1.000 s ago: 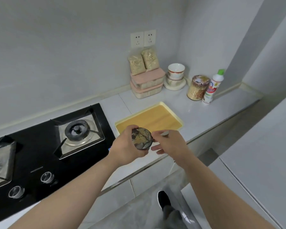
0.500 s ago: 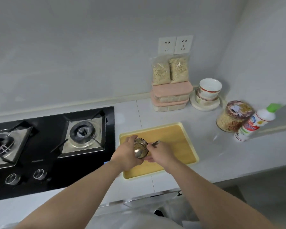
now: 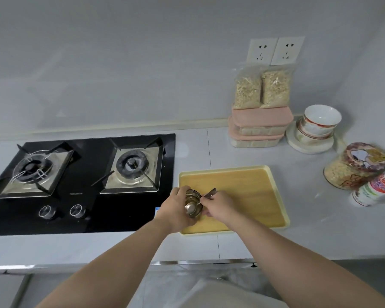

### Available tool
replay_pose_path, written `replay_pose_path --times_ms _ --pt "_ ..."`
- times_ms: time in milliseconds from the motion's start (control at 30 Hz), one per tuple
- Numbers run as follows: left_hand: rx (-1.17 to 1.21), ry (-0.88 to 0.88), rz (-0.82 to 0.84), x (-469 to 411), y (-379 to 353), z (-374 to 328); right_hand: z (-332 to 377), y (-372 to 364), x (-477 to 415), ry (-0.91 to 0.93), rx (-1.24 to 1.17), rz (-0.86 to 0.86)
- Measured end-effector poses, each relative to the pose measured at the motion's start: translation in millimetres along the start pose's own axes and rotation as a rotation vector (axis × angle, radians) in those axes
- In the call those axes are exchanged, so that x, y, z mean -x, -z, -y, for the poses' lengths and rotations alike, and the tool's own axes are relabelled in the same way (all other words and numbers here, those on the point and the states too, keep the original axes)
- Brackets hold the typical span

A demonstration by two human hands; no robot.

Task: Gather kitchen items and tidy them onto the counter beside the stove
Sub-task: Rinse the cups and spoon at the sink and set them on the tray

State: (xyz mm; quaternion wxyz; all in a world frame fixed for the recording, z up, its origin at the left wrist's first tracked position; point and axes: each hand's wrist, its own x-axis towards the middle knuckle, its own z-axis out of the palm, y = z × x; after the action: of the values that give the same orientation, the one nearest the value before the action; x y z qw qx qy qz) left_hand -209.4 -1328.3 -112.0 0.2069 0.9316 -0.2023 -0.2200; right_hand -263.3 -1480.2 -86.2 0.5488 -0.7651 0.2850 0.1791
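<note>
Over the near left corner of the pale-rimmed yellow wooden tray (image 3: 273,187), the left hand (image 3: 176,211) curls its grip round a small patterned glass cup (image 3: 193,196). The right hand (image 3: 220,206) pinches the metal spoon (image 3: 190,207), whose bowl sits inside the cup and whose handle slants toward the far right.

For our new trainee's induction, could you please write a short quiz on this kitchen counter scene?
1. True or false: the left hand grips the small patterned glass cup.
2. What does the right hand pinch? A) silver metal spoon B) kitchen knife C) red sponge
3. Fill in: both hands work over the yellow-rimmed wooden ____.
Key: 1 true; 2 A; 3 tray.
</note>
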Motion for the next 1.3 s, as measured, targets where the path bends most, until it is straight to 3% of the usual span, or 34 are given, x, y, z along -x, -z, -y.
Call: replay_pose_path --times_ms 267,400,500,733,1000,1300 --pt "0.059 0.021 0.057 20.3 24.5 10.2 28.2 31.1 18.8 -0.043 0.182 0.005" --pt "0.227 0.069 -0.102 62.9 61.8 34.0 80.8 52.7 45.2 0.000 0.455 -0.127" --pt "0.342 0.166 -0.306 102.1 102.1 70.0 131.9 22.5 52.9 0.222 0.548 -0.202" --pt "0.541 0.337 -0.716 219.6 180.7 177.0 207.7 -179.7 95.3 0.666 0.655 -0.025" --pt "0.752 0.449 -0.931 356.9 213.2 321.3 238.8 -396.1 157.0 0.830 0.702 0.281" --pt "0.893 0.735 -1.193 484.8 237.4 461.5 275.7 -602.5 208.5 0.939 0.814 0.549"
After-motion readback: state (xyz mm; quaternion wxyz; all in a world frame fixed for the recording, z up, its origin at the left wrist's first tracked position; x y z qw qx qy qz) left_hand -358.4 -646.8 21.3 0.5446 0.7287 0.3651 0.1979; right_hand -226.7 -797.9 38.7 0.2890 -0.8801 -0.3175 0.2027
